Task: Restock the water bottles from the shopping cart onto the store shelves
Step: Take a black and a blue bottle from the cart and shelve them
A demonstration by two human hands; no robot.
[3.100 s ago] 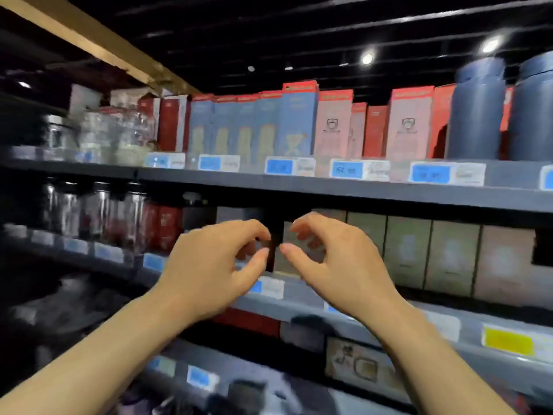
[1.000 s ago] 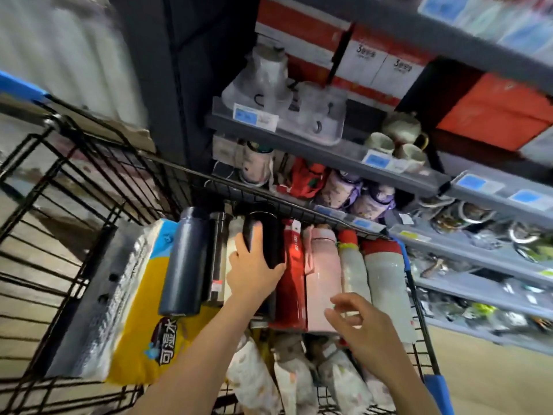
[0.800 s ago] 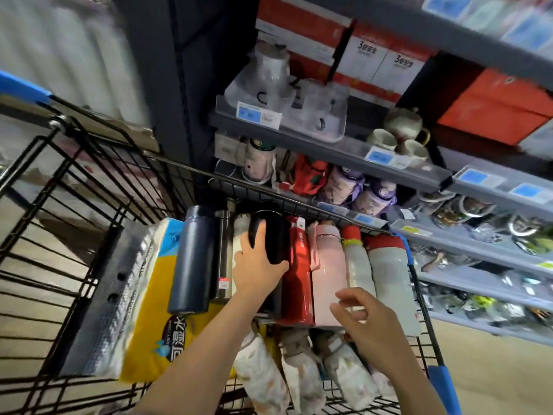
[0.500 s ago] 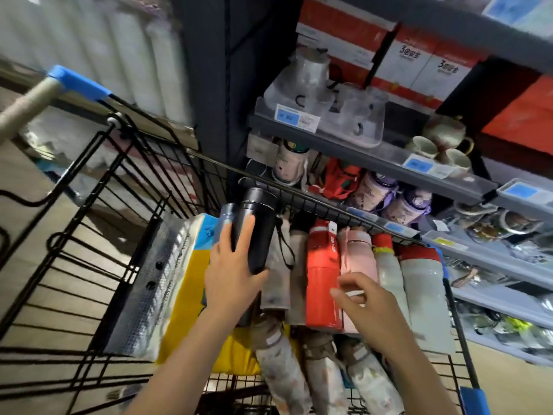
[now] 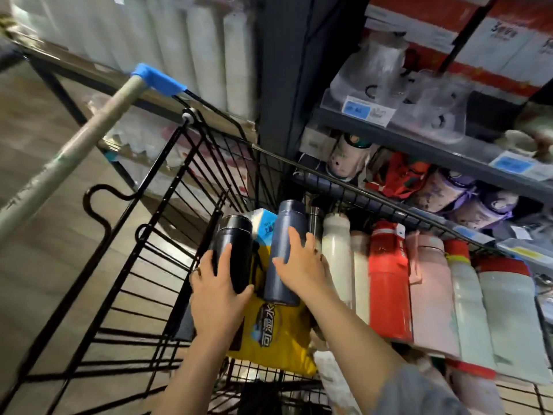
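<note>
Several water bottles lie side by side in the black wire shopping cart (image 5: 362, 191). My left hand (image 5: 217, 290) grips a black bottle (image 5: 235, 248), held above a yellow package. My right hand (image 5: 302, 266) wraps over a dark blue bottle (image 5: 285, 235) just to the right of it, thumb on the left side and fingers on the right. Further right lie a white bottle (image 5: 336, 253), a red bottle (image 5: 387, 283), a pink bottle (image 5: 431, 298) and pale bottles with red caps (image 5: 508, 319).
The yellow wipes package (image 5: 278, 336) lies in the cart under the two dark bottles. The cart handle (image 5: 89, 136) runs up the left. Store shelves (image 5: 419, 142) on the right hold glass mugs, cups and patterned bottles. Wooden floor lies to the left.
My left hand has lifted the black bottle out of the row and carried it left. My right hand has moved left from the pink bottle onto the dark blue bottle.
</note>
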